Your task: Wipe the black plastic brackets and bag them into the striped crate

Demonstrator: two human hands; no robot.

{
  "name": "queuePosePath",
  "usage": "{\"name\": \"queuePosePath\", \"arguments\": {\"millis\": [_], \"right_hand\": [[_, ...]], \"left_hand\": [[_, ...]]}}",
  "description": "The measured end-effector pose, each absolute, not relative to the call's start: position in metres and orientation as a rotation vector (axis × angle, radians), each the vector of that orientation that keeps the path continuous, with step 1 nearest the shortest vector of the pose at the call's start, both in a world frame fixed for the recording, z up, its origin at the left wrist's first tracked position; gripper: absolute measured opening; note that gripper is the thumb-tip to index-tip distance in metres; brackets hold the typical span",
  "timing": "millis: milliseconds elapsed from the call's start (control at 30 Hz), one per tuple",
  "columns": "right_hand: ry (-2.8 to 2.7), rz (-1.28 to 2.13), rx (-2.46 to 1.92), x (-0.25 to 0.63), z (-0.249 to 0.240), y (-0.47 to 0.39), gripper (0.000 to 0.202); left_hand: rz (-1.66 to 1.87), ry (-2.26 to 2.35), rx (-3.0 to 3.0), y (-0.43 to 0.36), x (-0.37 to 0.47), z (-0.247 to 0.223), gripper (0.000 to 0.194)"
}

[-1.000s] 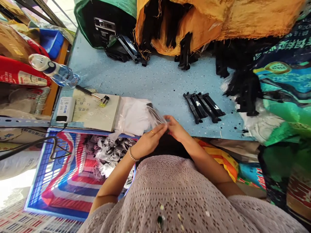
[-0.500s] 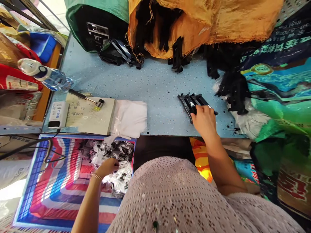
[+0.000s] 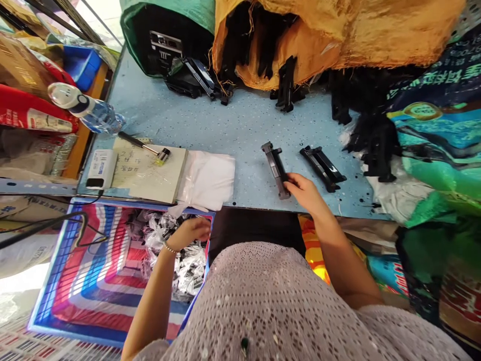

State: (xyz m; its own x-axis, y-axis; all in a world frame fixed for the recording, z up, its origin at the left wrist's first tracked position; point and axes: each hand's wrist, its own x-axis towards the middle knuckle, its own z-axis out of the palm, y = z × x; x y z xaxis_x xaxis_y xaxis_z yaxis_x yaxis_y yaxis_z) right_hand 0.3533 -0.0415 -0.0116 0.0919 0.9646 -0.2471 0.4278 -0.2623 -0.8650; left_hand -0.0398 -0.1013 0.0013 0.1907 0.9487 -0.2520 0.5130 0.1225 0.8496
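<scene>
On the blue speckled tabletop, my right hand pinches the near end of a long black plastic bracket between thumb and fingers. The bracket lies aslant, its far end pointing away from me. Just right of it rest more black brackets, side by side and apart from my hand. My left hand, with a beaded bracelet at the wrist, hovers over the blue basket's right part. Its fingers are loosely bent, and I see nothing in them. Beneath it lie many small parts in clear plastic bags.
A blue basket with a striped lining stands below the table's left edge. Clear bags, a notepad, a hammer-like tool, a white device and a bottle lie left. Orange and green sacks spill black parts.
My right hand has drawn one bracket leftward from the row, leaving the others at the right. My left hand has risen from the bagged parts toward the table edge. The view has shifted slightly.
</scene>
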Motion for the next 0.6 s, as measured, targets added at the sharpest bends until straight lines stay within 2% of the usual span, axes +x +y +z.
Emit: {"name": "queuePosePath", "arguments": {"millis": [100, 233, 433, 600], "right_hand": [[-1.003, 1.506, -1.442, 0.312, -0.02, -0.04, 0.036], [-0.739, 1.699, -1.201, 0.282, -0.02, -0.034, 0.038], [-0.601, 1.918, -0.941, 0.257, 0.0, -0.014, 0.038], [-0.546, 2.0, -0.891, 0.212, -0.012, 0.008, 0.03]], "left_hand": [[0.639, 1.509, 1.573, -0.055, 0.002, 0.004, 0.032], [0.636, 1.883, 1.877, -0.007, 0.047, -0.004, 0.014], [0.682, 1.607, 1.591, 0.007, 0.021, -0.019, 0.01], [0.862, 1.586, 1.304, 0.001, 0.016, -0.01, 0.013]]}}
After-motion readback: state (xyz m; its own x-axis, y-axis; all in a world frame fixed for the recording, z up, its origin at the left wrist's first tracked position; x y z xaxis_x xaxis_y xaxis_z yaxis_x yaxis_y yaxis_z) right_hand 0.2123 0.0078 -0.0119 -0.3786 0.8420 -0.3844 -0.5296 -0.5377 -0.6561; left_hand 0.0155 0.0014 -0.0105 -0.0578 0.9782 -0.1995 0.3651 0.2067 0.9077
